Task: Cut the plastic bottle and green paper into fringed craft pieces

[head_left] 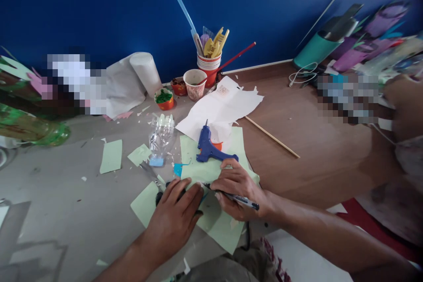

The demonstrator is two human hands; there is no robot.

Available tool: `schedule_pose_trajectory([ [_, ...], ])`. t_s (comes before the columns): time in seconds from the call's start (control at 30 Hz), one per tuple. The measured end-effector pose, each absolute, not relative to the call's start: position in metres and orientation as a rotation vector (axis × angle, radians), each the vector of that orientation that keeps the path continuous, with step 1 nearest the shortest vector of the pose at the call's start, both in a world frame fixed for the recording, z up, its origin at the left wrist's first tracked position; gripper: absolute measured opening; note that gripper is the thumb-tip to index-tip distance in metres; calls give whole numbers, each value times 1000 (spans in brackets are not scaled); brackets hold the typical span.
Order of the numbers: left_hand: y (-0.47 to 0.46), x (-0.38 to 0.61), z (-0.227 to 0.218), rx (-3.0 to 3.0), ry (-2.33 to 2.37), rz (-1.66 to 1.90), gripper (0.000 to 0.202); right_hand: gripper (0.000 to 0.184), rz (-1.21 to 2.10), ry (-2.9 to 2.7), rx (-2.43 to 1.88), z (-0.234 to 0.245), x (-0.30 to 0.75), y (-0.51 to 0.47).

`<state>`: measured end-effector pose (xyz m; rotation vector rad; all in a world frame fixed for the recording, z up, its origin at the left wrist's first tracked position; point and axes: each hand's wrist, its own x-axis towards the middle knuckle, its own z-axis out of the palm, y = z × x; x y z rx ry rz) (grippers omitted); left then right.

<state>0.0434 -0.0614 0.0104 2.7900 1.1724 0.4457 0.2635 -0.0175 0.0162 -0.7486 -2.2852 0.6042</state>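
Pen [245, 201], slim, clear and black plastic, clamped in right hand [235, 188] over pale green paper sheet [228, 231] | left hand [176, 207] palm-down, fingers extended, beside pen tip | risk: right hand bumping nearby blue plastic glue gun [206, 145] could jolt the pen

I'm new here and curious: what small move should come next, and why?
Perhaps draw a short stroke with the pen beside the left hand: the right hand grips it with its tip end towards the other hand, which lies over the green paper and may steady it. Whether the tip touches is too small to tell.
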Motion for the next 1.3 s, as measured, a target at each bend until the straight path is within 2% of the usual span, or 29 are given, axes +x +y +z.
schedule_pose_trajectory([
  [0.77,-62,42,8,2754,1175,437,36,16,595,-2260,-738,19,262,-17],
  [1.03,-60,43,12,2757,1161,488,35,35,467,-2087,-798,24,268,-12],
  [1.3,-61,40,13,2696,1103,575,34,31,390,-2204,-803,21,268,-9],
])
